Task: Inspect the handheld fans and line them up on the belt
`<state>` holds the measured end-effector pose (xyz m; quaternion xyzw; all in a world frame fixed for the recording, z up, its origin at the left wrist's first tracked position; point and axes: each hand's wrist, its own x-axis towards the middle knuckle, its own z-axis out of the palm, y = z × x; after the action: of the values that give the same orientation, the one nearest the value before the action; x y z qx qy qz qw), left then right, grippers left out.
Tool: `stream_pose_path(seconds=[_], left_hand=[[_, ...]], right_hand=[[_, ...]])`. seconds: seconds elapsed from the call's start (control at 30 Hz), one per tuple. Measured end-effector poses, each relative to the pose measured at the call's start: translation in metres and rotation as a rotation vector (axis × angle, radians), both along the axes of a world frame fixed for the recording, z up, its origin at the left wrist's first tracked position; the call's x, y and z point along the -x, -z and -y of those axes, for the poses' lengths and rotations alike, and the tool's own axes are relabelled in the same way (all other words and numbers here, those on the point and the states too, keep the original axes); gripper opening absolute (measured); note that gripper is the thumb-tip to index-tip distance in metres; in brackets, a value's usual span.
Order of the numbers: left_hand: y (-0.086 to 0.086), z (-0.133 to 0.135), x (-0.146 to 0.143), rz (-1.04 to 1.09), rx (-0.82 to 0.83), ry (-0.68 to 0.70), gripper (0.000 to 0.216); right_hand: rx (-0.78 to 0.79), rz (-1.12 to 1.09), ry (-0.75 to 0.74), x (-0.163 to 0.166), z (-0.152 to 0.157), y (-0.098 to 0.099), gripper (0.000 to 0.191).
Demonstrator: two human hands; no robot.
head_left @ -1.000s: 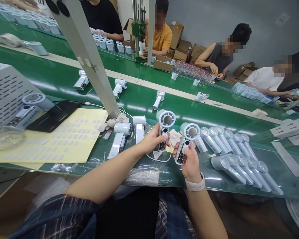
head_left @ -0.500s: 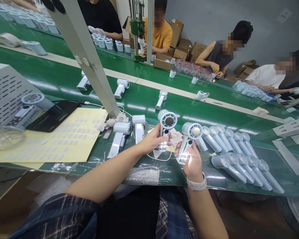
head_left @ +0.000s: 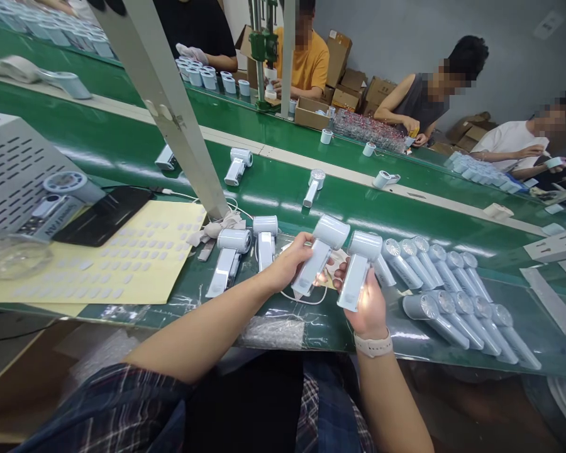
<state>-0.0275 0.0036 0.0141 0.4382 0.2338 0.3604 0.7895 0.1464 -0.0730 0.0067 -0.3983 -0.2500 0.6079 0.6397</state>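
Observation:
My left hand [head_left: 287, 263] is closed round the handle of a light blue handheld fan [head_left: 331, 231], held tilted above the bench. A second light blue handheld fan [head_left: 364, 245] is gripped in my right hand [head_left: 370, 308], beside the first one. Both fans show me their smooth sides, so their round grilles are hidden. A white cable [head_left: 311, 302] lies under my hands. Right of my right hand, finished-looking fans lie in two slanted rows, one in the front row [head_left: 434, 311] and one in the back row [head_left: 400, 261].
Two fans with uncovered handles, one nearer [head_left: 231, 242], lie left of my hands. A yellow sheet [head_left: 146, 270] carries rows of small pale pieces. A slanted metal post [head_left: 170, 119] rises before the green conveyor belt [head_left: 273, 189], where more fans lie. Several people work across it.
Both fans have been turned in my hands: their round faces showed before, and now their smooth sides do. Fans on the belt sit slightly further right in view.

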Motion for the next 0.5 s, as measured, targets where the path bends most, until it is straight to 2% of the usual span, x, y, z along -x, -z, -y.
stream_pose_path(seconds=[0.23, 0.37, 0.5], left_hand=[[0.002, 0.003, 0.001, 0.024, -0.043, 0.049, 0.045], [-0.002, 0.004, 0.004, 0.073, -0.053, 0.067, 0.052], [-0.006, 0.005, 0.004, 0.095, -0.068, 0.030, 0.058]], right_hand=[[-0.044, 0.067, 0.033, 0.004, 0.007, -0.003, 0.042], [-0.049, 0.055, 0.067, 0.004, 0.010, -0.009, 0.035], [-0.044, 0.073, 0.060, 0.002, 0.009, -0.014, 0.029]])
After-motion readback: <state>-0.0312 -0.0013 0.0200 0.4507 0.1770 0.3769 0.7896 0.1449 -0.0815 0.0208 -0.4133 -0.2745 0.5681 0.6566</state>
